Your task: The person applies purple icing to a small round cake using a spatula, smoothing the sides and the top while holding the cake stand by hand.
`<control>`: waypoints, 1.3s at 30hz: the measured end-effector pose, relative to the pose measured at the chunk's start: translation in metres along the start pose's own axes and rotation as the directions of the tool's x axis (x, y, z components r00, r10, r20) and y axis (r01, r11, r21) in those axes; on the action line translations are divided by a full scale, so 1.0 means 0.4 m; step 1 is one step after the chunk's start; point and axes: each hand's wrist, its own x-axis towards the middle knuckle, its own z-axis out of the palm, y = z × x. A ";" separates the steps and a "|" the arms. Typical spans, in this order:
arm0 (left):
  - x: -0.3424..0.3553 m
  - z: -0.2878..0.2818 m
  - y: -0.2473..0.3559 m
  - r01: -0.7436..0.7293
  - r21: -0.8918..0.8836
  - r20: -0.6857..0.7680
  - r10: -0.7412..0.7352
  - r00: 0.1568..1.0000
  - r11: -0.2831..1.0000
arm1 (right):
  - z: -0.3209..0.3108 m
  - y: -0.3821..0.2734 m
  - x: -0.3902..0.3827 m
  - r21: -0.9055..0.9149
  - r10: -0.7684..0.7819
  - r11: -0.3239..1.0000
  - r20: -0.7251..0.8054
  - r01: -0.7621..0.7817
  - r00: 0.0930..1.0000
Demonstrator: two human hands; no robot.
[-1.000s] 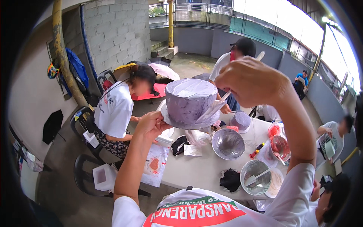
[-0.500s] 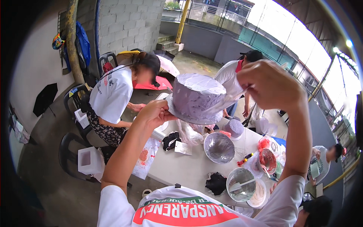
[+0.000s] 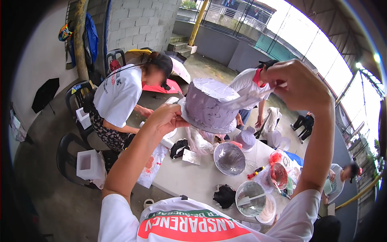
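A round cake (image 3: 207, 105) coated in lavender frosting, with uneven streaks on its side, is up in the air in front of me. My left hand (image 3: 169, 117) grips the rim of the board (image 3: 184, 113) beneath it, fingers curled around the edge. Raised at the upper right, my right hand (image 3: 294, 86) is closed on a pale spatula (image 3: 252, 96) whose blade reaches the cake's right side, smeared with frosting.
Below is a white table (image 3: 177, 177) holding steel bowls (image 3: 229, 159), another lavender cake (image 3: 246, 140), black cloths (image 3: 223, 195) and plastic bags. Co-workers in white shirts stand left (image 3: 117, 92), behind (image 3: 246, 82) and right (image 3: 338, 185). Plastic chairs (image 3: 66, 155) and umbrellas (image 3: 42, 97) surround them.
Over the last second my view has swung, and both hands have shifted with the cake. My right hand sits farther right, with the spatula still at the cake's side.
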 end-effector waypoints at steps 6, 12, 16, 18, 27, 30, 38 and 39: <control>-0.008 -0.002 0.006 0.015 -0.006 0.007 -0.015 1.000 1.000 | 0.087 -0.069 0.039 -0.095 -0.026 0.994 0.249 0.051 0.968; -0.007 -0.010 0.003 0.003 0.001 0.014 -0.003 1.000 1.000 | 0.048 -0.050 0.037 -0.133 -0.059 0.988 0.166 0.082 0.984; -0.011 0.005 0.003 0.001 -0.006 0.018 -0.001 1.000 1.000 | 0.004 -0.039 0.017 -0.037 -0.040 0.999 -0.013 0.039 0.999; -0.007 0.000 0.001 0.004 -0.006 0.013 -0.004 1.000 1.000 | 0.006 -0.060 0.019 -0.121 -0.098 0.986 0.101 0.110 0.990; -0.022 0.013 0.015 0.030 -0.008 0.016 -0.029 0.999 1.000 | 0.010 -0.045 0.035 -0.159 0.016 0.987 0.178 0.012 0.984; -0.011 0.007 0.005 0.028 0.019 0.029 -0.029 0.999 0.999 | -0.008 -0.035 0.010 -0.038 -0.004 0.999 0.028 0.006 1.000; -0.012 0.008 0.002 0.052 0.022 0.052 -0.053 0.997 0.998 | 0.057 -0.061 0.033 -0.165 -0.056 0.983 0.139 0.078 0.989; -0.015 0.013 0.004 0.050 0.033 0.046 -0.052 0.998 0.998 | 0.046 -0.055 0.025 -0.164 -0.055 0.983 0.138 0.077 0.989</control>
